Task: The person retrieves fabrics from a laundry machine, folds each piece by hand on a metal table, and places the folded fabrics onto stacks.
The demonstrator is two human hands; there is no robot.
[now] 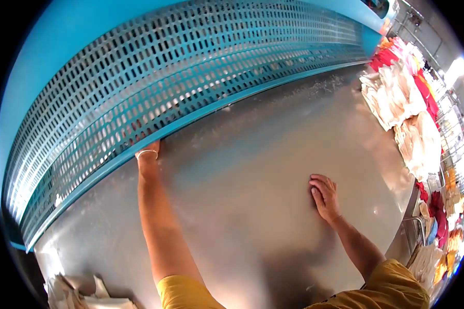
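My left hand reaches under the lower edge of a long blue perforated guard. The guard hides its fingers, and a thin light bracelet circles the wrist. My right hand rests on a shiny metal tabletop, well away from the guard. Its fingers are slightly bent and lie against the metal, holding nothing. Through the guard's slots only small bright and dark patches show, too small to make out.
Cream folded cloth is stacked at the table's right end, with red and pink cloth behind. More cream cloth lies at the lower left. Wire racks with colourful cloth stand along the right side.
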